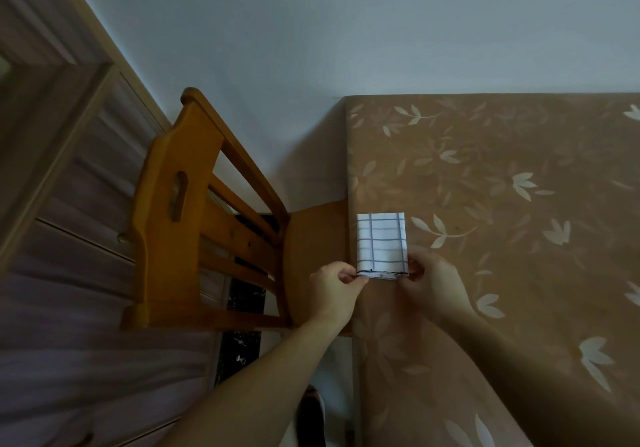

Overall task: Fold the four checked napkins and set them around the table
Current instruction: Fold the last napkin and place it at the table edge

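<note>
The table point(502, 204), under a leaf-print cloth, is filling the right of the view, with a chair point(194, 211) standing at its 9 o'clock side. A folded napkin point(381, 242) is lying flat right at that edge, at the chair's 3 o'clock. The left hand point(334, 289) and right hand point(429, 280) are pinching its near corners at its 6 o'clock end, so an uneven release is likely to spring the layers open or nudge it off the edge.

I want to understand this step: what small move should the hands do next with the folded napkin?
Probably let go. The checked napkin already lies folded near the table edge, by the chair; left hand and right hand pinch only its near corners.
</note>
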Available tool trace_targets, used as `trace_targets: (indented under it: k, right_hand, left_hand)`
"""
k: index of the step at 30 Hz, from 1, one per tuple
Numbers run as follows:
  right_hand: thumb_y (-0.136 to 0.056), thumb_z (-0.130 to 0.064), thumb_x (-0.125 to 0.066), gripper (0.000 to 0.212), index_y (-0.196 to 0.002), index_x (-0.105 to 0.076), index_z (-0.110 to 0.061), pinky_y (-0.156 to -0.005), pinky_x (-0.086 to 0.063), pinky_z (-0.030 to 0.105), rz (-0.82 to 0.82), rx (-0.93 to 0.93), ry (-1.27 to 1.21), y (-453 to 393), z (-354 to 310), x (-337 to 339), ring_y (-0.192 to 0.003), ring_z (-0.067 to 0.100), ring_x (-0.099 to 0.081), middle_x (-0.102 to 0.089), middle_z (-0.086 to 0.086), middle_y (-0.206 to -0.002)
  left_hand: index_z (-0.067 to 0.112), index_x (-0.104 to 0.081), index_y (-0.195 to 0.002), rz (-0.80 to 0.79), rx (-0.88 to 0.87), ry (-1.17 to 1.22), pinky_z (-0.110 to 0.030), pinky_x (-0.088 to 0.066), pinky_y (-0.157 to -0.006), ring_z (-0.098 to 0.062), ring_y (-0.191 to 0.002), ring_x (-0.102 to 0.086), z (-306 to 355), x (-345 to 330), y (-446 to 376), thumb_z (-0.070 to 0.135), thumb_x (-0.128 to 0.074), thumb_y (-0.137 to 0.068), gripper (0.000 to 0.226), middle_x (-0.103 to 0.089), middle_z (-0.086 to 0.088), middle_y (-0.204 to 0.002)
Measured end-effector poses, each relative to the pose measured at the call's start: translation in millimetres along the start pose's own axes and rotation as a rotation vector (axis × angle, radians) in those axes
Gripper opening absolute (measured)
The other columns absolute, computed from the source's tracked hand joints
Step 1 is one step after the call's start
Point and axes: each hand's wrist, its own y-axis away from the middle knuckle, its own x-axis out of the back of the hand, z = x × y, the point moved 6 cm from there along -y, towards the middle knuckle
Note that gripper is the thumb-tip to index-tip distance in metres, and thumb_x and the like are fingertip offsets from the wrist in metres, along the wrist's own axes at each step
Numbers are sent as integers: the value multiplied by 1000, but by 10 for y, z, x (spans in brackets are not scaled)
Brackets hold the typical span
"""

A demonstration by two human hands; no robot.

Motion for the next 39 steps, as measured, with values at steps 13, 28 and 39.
trace_targets:
  k: [13, 28, 39]
  right_hand:
    - [-81, -33, -71, 56, -132, -52, -22, -74, -47, 25, 71, -172, 116, 307, 68, 409, -90, 10, -55, -59, -3, -113]
    - [-85, -55, -59, 64, -139, -45, -23, -89, -52, 38, 294, -308, 321, 2534, 925, 1810, -114, 23, -58, -53, 2, -134]
    - [-87, -48, -58, 60, -139, -44, -20, -90, -51, 41, 291, -512, 319, 4405, 1917, 2436, -112, 24, -58, -53, 5, -134]
  left_hand:
    - [31, -52, -109, -54, -103, 4, -14, -40, -64, -8, -86, -54, 177, 59, 90, 32, -87, -69, 52, -53, 10, -95]
    - [30, -57, -129, -203, -473, -273, -31, -48, -94, -16, -116, -55, 1035, -329, 1887, 46, -65, -87, 45, -58, 7, -125]
    - [26, -57, -130, -334, -502, -312, -34, -46, -98, -21, -119, -53, 1200, -842, 3468, 38, -64, -86, 47, -54, 1, -134]
